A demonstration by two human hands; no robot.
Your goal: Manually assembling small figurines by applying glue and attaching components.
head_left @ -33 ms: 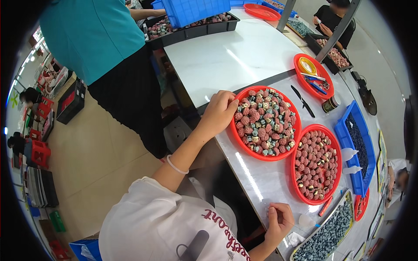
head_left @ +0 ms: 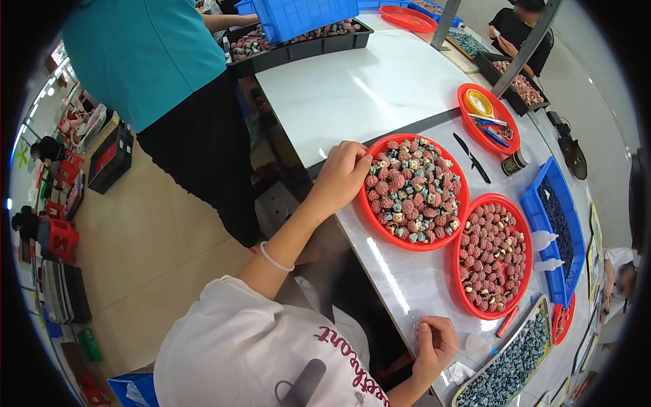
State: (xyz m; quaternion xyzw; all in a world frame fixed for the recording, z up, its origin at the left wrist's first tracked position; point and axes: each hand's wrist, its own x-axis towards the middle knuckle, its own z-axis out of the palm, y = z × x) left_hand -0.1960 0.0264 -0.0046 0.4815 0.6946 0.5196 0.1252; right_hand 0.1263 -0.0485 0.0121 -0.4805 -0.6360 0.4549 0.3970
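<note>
- The left hand [head_left: 344,171] is bending its fingers at the edge of the upper tray [head_left: 415,247], touching the rim; whether it is gripping, I cannot tell.
- The right hand [head_left: 434,349] is curling over the tabletop near the person's body, thumb close to the fingers; whether it is pinching anything small, I cannot tell.
- The upper tray, round and red, is holding a heap of knobbly pink pieces mixed with pale green and cream ones.
- The lower tray [head_left: 490,315], also red, is lying against it, holding mostly pink pieces, with some red base showing between them.
- As a judgement on progress: both trays are well stocked and the pieces are lying loose, the upper lot looking mixed; how much is done or left is not showing.
- Beyond the right hand, a red stick [head_left: 507,322], a tissue [head_left: 462,372] and a long tray [head_left: 545,303] of grey-blue pieces are lying.
- Farther out, a blue bin [head_left: 568,292] is holding dark bits, and a tool tray [head_left: 468,117] is holding tape [head_left: 479,103] and blue-handled tools [head_left: 491,135].
- Past the left arm, a co-worker in teal [head_left: 146,64] is standing by a black crate [head_left: 302,58].
</note>
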